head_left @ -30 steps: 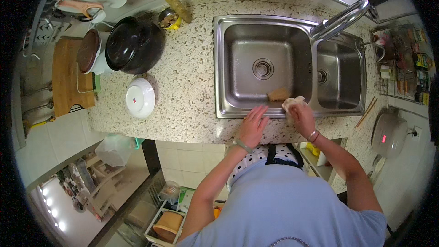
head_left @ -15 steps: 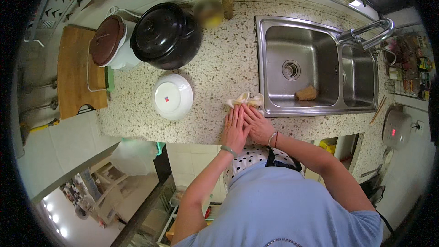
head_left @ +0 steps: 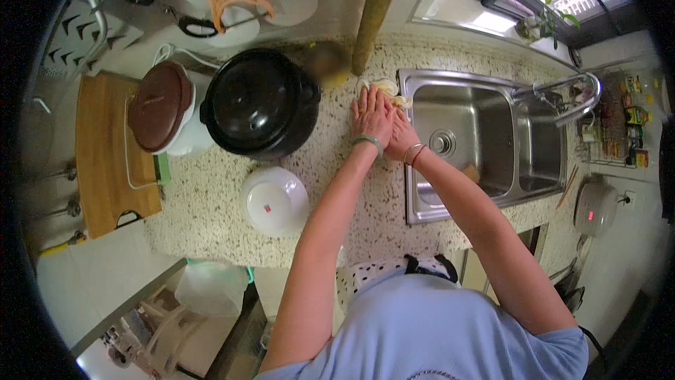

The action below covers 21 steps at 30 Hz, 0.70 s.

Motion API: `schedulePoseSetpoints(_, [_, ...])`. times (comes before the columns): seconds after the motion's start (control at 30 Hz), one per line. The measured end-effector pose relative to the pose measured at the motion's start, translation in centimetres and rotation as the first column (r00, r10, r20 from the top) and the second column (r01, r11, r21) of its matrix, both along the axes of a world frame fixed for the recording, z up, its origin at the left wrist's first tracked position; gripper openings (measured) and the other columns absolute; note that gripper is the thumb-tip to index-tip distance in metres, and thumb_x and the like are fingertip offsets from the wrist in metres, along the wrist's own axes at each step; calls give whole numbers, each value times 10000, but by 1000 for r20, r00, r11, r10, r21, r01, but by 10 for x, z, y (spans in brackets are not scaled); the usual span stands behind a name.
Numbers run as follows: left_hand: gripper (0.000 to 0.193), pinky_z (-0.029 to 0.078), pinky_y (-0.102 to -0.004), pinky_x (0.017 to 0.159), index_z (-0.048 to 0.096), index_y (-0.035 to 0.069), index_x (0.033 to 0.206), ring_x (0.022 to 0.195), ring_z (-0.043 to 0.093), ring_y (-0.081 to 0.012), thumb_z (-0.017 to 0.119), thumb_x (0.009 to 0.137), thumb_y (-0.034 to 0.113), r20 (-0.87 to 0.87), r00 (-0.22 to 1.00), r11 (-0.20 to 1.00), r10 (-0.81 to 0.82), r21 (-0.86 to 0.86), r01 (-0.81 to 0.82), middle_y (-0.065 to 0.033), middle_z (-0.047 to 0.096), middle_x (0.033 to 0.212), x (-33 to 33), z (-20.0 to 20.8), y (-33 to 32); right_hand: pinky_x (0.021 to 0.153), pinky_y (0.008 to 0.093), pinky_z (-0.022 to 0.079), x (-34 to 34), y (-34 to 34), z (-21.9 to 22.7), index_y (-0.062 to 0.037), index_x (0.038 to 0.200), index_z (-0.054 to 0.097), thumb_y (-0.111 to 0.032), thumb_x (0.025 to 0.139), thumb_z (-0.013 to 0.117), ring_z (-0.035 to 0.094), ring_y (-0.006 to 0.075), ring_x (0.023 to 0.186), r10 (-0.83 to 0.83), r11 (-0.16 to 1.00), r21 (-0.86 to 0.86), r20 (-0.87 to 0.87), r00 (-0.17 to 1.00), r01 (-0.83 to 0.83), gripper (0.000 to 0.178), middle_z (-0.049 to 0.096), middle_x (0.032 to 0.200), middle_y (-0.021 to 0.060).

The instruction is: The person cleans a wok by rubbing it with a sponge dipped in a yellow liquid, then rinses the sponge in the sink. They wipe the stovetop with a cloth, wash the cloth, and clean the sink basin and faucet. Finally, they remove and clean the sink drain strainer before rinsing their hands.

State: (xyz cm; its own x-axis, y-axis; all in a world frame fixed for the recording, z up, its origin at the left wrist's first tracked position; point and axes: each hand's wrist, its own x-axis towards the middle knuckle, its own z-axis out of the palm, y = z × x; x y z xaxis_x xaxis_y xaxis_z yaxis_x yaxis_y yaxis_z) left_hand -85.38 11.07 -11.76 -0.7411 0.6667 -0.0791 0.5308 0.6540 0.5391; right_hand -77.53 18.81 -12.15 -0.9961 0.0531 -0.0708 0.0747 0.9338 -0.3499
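Observation:
A crumpled cream cloth (head_left: 384, 89) lies on the speckled countertop beside the sink's left rim, near the back wall. My left hand (head_left: 373, 120) presses down on it with fingers stretched out flat. Close against it, my right hand (head_left: 402, 132) also rests on the cloth, fingers extended and partly covered by the left. Both arms reach far forward. The steel double sink (head_left: 402, 169) is just right of my hands, with a brown sponge (head_left: 471, 172) in its larger basin, partly hidden by my right forearm.
Left of my arms stand an upturned white bowl (head_left: 275, 201), a black lidded pot (head_left: 260, 102) and a white pot with a brown lid (head_left: 160, 107). A wooden cutting board (head_left: 105, 158) leans at the far left. A vertical pipe (head_left: 373, 18) rises behind the cloth; a faucet (head_left: 587, 99) arches over the sink.
Both hands have slid the cloth away from the counter's front edge toward the back wall, along the sink's left side. The view has shifted too, showing more of the wall and window.

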Motion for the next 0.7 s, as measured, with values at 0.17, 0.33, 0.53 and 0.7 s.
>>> schedulePoseSetpoints(0.17, [567,74,-440,1157,317,41,1419,1420,141,-264,382,952,356,-37,997,997,62,41,-60,-105,225,1520,-21,-4,17,1150,411,70,-27,20,-9,-43,1445,270,-322,817,532,87,290,1433,47,997,70,-39,998,-44,735,197,1525,151])
schedulePoseSetpoints(0.33, [592,56,-440,1158,275,14,1435,1430,110,-263,368,960,355,23,993,993,120,8,-120,-127,185,1533,13,-7,-28,1150,431,96,-8,-15,8,-76,1428,335,-323,821,530,142,290,1422,119,984,121,117,986,-133,684,246,1510,141])
schedulePoseSetpoints(0.53, [643,72,-464,1150,250,-21,1434,1426,105,-318,409,951,373,-32,996,966,85,-242,-90,-200,191,1515,120,30,-145,1148,425,136,83,-99,28,-120,1396,401,-324,810,554,170,275,1415,361,927,-142,87,928,-347,639,273,1501,109])
schedulePoseSetpoints(0.7, [666,87,-465,1142,239,-26,1436,1423,117,-324,433,948,384,151,988,970,15,-243,23,-198,204,1510,180,41,-190,1148,403,163,148,-115,25,-146,1363,443,-261,852,503,193,232,1410,447,872,-221,0,894,-436,527,300,1493,56])
